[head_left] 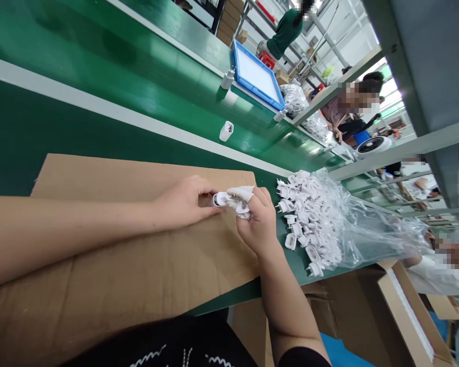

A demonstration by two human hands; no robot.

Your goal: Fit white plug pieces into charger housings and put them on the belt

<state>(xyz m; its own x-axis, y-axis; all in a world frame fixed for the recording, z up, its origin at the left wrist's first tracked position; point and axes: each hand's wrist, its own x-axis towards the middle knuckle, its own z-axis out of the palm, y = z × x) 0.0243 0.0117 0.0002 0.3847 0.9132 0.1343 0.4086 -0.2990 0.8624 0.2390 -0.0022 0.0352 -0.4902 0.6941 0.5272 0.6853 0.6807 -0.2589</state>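
Over a brown cardboard sheet [137, 270], my two hands meet at a small white plastic piece [221, 199]. My left hand [187, 203] pinches its left end between thumb and fingers. White coverings wrap some fingertips of my right hand [259, 219], which is closed around white parts at the other end of the piece; their exact shape is partly hidden by the fingers. Just right of my right hand lies a heap of white plug pieces [309, 219], spilling from a clear plastic bag [371, 224].
A white block [226, 131] rests on the green conveyor [145, 97] beyond the metal rail [176, 136]. Farther off is a blue-rimmed tray [258, 99]. Open cardboard boxes [413, 311] stand at lower right, below the table. Other people sit along the line at right.
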